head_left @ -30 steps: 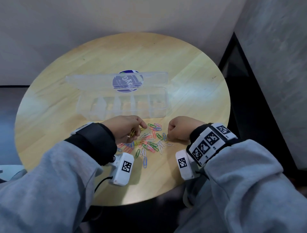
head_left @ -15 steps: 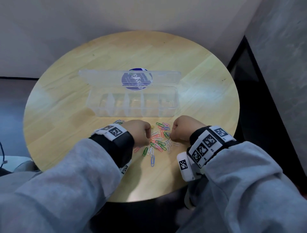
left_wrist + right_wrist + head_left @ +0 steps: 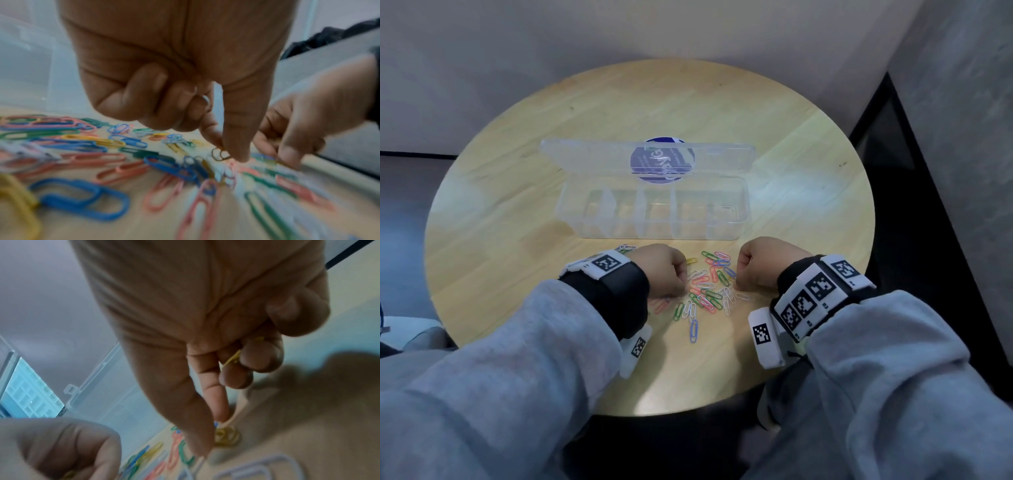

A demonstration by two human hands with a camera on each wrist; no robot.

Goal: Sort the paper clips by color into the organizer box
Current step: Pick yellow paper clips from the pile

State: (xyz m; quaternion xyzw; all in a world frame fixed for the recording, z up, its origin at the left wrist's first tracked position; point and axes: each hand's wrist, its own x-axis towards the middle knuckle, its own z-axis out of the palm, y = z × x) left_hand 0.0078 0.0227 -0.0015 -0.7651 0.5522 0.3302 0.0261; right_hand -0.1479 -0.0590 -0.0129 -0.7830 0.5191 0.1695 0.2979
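**Paper clips: loose pile, box unfilled**

Paper clips (image 3: 707,291) scattered on the round table (image 3: 517,240), near of the clear organizer box (image 3: 654,214), between both hands. Light, thin, stiff wire with slick coating; likely to slide and snag on neighbours. Best pinched at a rounded end, one at a time.

Left hand (image 3: 662,270) curled, thumb and forefinger pinching a clip (image 3: 220,154) at the pile. Right hand (image 3: 770,262) curled too, yellow clips (image 3: 232,360) tucked under bent fingers, thumb and forefinger tips down at another yellow one (image 3: 226,437).

One box, lid open, about five compartments, apparently empty. Clips: several dozen, too tangled to count; pink, green, blue, yellow, white.
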